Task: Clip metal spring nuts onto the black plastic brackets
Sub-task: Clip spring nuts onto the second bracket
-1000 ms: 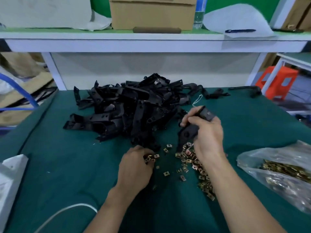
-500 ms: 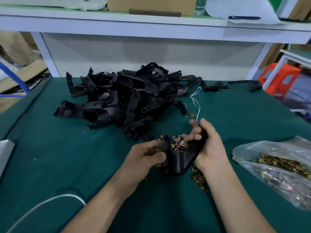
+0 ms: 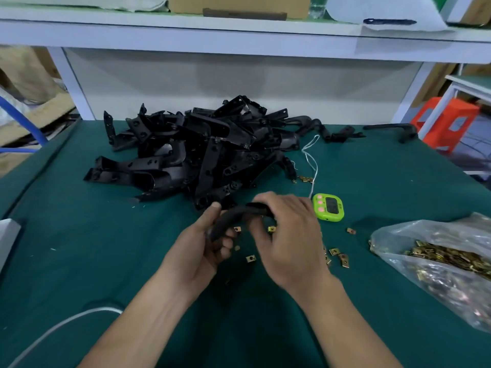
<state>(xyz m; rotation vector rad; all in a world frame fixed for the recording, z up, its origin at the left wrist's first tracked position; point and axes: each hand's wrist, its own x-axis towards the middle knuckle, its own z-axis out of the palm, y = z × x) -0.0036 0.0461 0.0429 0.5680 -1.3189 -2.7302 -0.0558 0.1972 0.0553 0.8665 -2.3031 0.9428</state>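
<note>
Above the middle of the table (image 3: 79,235), a black bracket (image 3: 231,216) is gripped by the left hand (image 3: 202,251) and right hand (image 3: 289,243), spring nuts (image 3: 250,258) scattered beneath. A nut should be squared to its edge before pressing.

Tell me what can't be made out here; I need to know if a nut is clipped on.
Head view:
- Any spring nut on the held bracket: the left hand and right hand cover both its ends.
- The green timer: its display is too small to read.
- The bag of nuts: cut off by the right edge.
</note>
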